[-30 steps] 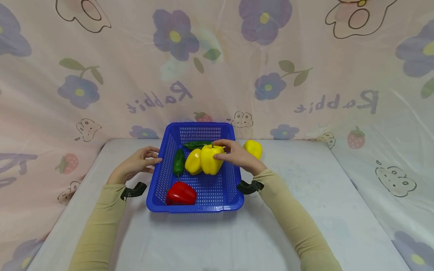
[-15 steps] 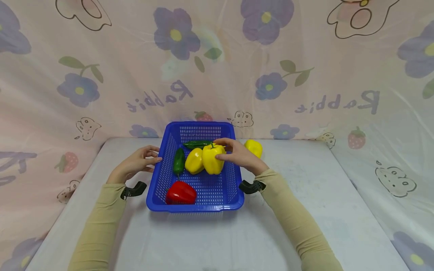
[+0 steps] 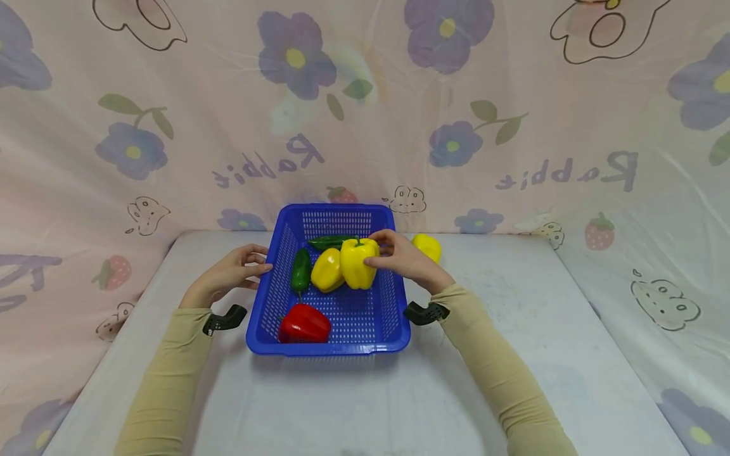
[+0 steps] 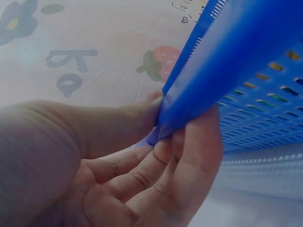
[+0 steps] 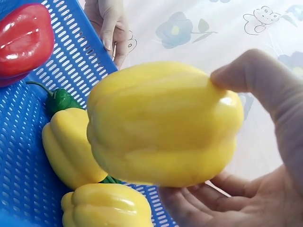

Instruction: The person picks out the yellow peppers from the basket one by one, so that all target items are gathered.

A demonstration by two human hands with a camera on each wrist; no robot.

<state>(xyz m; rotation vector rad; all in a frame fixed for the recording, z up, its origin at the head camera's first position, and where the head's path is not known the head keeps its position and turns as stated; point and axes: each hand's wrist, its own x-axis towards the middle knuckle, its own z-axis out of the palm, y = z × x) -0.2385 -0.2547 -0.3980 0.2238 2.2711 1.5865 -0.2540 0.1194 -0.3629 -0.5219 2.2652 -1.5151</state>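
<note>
My right hand (image 3: 402, 258) grips a yellow bell pepper (image 3: 358, 264) over the blue basket (image 3: 327, 349), thumb on one side and fingers on the other. Two more yellow bell peppers (image 5: 73, 147) lie below it in the right wrist view; the head view shows one plainly beside the held pepper. My left hand (image 3: 232, 276) pinches the basket's left rim between thumb and fingers, clearest in the left wrist view. Also inside are a red bell pepper (image 3: 305, 323) at the near left and two green chili peppers (image 3: 300, 271), one by the left wall and one toward the back.
Another yellow bell pepper (image 3: 427, 247) sits on the white table (image 3: 490, 354), just right of the basket and partly behind my right hand. A patterned cloth (image 3: 365, 114) hangs behind the table and along its sides.
My right hand has moved slightly right and up in the head view with the yellow bell pepper. My left hand stays at the basket rim.
</note>
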